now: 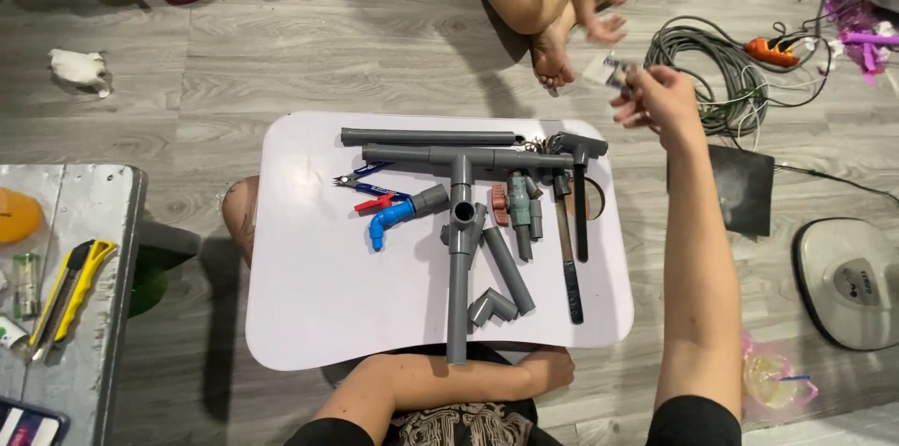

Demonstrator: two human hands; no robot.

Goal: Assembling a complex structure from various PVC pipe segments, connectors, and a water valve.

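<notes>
Right hand (658, 95): stretched far right past the desk (309, 315), fingers grasping a small pale packet (611, 71), held over the floor near a coil of grey cable (721, 71). Another person's hand (597, 6) hovers just beyond the packet. Left hand (551, 369): loosely clenched, holding nothing, at the near desk edge. On the desk: grey pipe assembly (459, 249), blue tap (389, 218), small pliers (365, 182)

Bare left half of white table (309, 287), grey pipes (459, 249) crowding centre, cable coil (721, 71) blocking far right
</notes>
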